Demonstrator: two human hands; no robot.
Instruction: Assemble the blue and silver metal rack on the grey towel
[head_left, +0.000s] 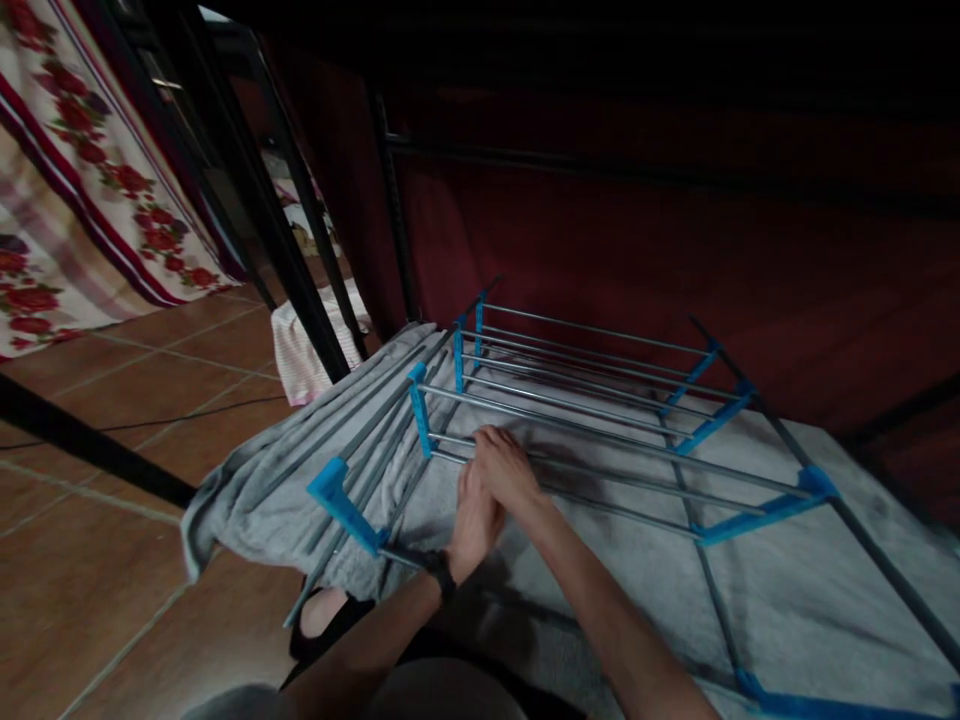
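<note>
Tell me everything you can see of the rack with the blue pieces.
The rack lies on a grey blanket on the tiled floor. Thin grey metal-looking rods run in parallel between blue plastic-looking end pieces; further rods lie bunched at its left. The left hand and right hand meet on a front rod.

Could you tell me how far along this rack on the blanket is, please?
Done: several metal rods sit between blue brackets. In hand: right hand and left hand meet on the front rod. Remaining: one loose bracket and loose rods lie apart on the grey blanket.
</note>
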